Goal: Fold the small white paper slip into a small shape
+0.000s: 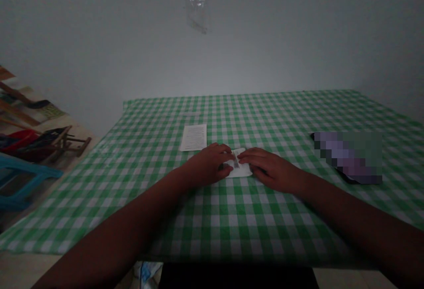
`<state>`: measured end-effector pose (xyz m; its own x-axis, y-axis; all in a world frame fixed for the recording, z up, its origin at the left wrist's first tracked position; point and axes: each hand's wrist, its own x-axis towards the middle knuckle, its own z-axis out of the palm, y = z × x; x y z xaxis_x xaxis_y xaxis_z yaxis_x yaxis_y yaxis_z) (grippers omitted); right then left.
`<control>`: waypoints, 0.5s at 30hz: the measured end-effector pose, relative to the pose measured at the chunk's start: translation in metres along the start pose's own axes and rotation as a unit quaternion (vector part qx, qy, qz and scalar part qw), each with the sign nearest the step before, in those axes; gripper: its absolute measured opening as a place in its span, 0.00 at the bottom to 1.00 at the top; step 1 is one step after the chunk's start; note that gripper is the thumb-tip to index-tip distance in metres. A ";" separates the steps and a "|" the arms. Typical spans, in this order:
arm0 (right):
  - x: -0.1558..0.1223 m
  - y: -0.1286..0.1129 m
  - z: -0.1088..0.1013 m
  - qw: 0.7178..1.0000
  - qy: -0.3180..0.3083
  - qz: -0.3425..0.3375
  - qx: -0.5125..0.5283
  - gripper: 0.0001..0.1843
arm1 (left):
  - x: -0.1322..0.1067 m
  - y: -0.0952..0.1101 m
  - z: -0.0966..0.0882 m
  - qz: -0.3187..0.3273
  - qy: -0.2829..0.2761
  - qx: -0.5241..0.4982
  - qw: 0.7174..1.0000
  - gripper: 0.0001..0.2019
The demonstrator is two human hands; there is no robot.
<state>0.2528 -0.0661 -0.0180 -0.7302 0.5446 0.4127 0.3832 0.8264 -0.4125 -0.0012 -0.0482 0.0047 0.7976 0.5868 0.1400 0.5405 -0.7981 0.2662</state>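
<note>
Left hand (207,164): fingertips on the white packet (244,170)
Right hand (273,169): fingertips on the white packet
Printed sheet (193,137): just behind the white packet
Blurred object (347,157): well right of the white packet

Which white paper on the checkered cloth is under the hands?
The smaller white piece between the left hand and right hand; the printed sheet lies beyond them, untouched.

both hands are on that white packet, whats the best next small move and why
Probably ease the right hand back a little: its fingers and the left hand meet over the white packet, covering much of it, so that should show the grey strip better.
</note>
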 end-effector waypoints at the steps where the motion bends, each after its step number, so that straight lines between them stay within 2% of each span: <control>1: 0.000 0.000 0.000 1.000 0.000 -0.001 0.000 0.22 | 0.000 -0.004 -0.001 -0.011 0.013 -0.025 1.000 0.13; 4: -0.001 0.001 0.001 1.000 0.002 -0.005 0.001 0.21 | -0.001 -0.018 -0.001 -0.042 0.036 -0.071 0.996 0.11; 7: -0.002 0.001 0.002 1.000 -0.016 -0.004 0.006 0.21 | -0.002 -0.026 0.001 -0.046 0.033 -0.091 0.994 0.13; 15: 0.004 -0.005 0.009 0.998 -0.057 0.014 -0.004 0.21 | -0.003 -0.027 0.004 -0.056 0.036 -0.089 0.994 0.11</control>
<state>0.2431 -0.0692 -0.0214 -0.7788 0.5482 0.3049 0.4092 0.8124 -0.4155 -0.0169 -0.0285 -0.0070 0.7101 0.6844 0.1652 0.5647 -0.6938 0.4469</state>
